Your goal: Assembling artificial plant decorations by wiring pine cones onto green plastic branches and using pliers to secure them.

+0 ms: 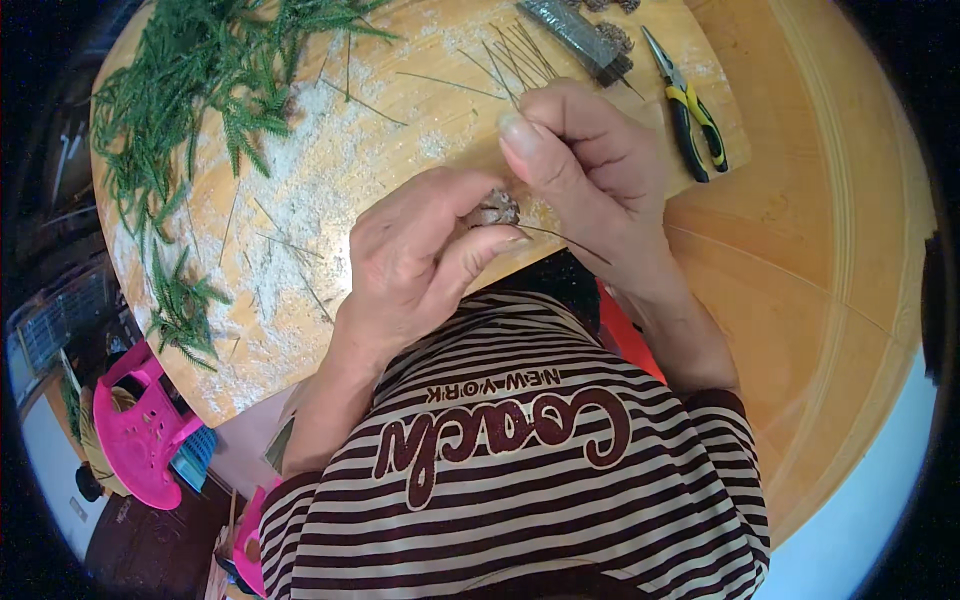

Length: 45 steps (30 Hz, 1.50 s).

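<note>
Greenery (200,90) lies heaped at the far left of a wooden table (440,135), with a smaller sprig (183,312) nearer, by the left edge. To the right of it, white flakes (300,165) spread over the wood, with thin loose wires among them.

The left hand (405,245) comes up from the near side, its forearm slanting inward to the right and its back turned upward. Its fingers curve over and its thumb stretches rightward beneath them, pinching a small brown pine cone (497,207) near the middle, above the table's near edge. From the cone a thin wire (565,240) runs right, bending toward the near side across the right wrist.

The right hand (595,160) is raised just beyond and to the right of the cone, its forearm angling up and leftward. The fingers are curled in and the thumb lies along the bent forefinger, pointing left; I cannot tell whether anything is gripped between them. Past its knuckles, more wires (520,60) fan out beside a clear packet (572,38). Farther right, yellow-and-black pliers (690,110) lie with their nose pointing away.
</note>
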Each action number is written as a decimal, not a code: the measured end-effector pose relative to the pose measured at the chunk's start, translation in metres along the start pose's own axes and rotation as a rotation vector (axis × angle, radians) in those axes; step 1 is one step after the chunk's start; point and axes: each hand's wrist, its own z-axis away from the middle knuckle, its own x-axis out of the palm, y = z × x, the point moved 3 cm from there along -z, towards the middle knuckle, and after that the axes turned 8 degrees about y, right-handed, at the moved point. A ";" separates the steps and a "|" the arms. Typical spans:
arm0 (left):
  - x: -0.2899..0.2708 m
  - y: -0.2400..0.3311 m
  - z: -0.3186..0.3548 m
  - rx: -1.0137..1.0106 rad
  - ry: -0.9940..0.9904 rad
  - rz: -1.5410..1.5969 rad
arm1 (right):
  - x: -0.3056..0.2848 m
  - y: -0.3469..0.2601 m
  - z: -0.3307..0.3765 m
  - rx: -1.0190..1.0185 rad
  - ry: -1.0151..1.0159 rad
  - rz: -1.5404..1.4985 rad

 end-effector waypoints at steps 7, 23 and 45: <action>-0.008 -0.004 -0.001 0.055 -0.046 -0.002 | 0.006 -0.020 -0.002 -0.417 0.148 0.370; 0.001 -0.006 0.023 -0.424 0.046 0.754 | 0.022 -0.024 0.014 -0.157 0.128 0.002; -0.004 -0.004 0.036 -0.670 0.046 0.895 | 0.030 -0.031 0.028 -0.535 0.095 0.462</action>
